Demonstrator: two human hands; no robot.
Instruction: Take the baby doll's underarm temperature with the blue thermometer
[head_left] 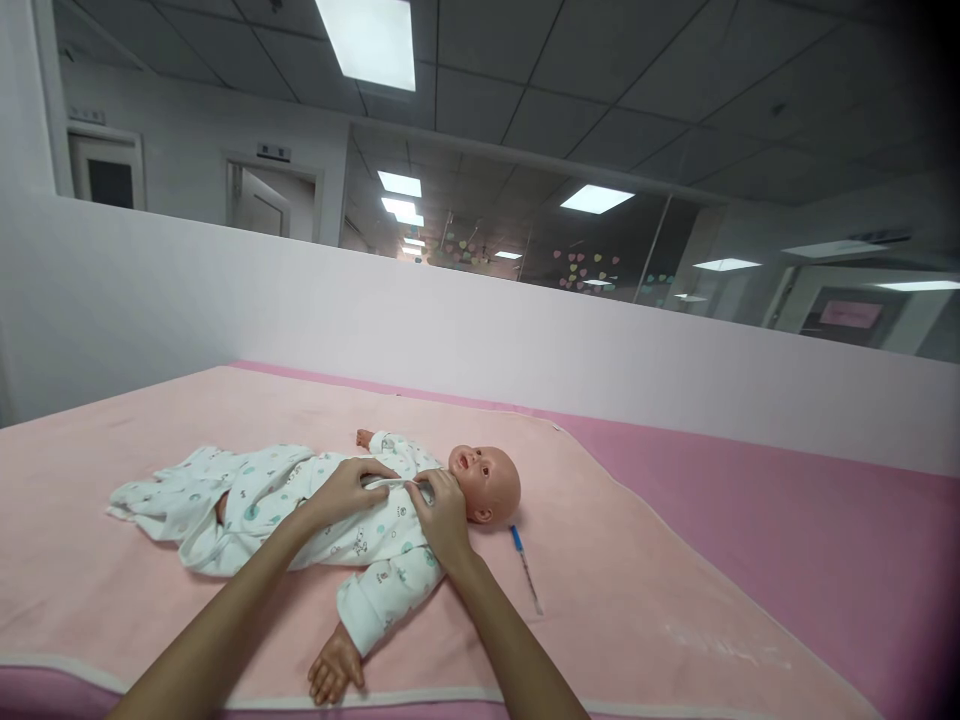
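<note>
A baby doll (491, 482) lies on its back, head to the right, dressed in a white patterned romper (360, 540). My left hand (352, 490) rests over the doll's chest, its fingers pinching the edge of the romper's front. Close by, nearer the neck, my right hand (441, 510) grips the same front edge between thumb and fingers. A narrow strip of white cloth runs between both hands. One doll arm (337, 662) stretches toward me, and the other points away. What lies under my fingers is hidden.
A thin thermometer-like stick with a blue end (527, 568) lies beside the doll's head. Beneath everything is a pink pad (630, 600) on a darker pink surface (750, 510). A low white wall (375, 310) with glass above stands behind.
</note>
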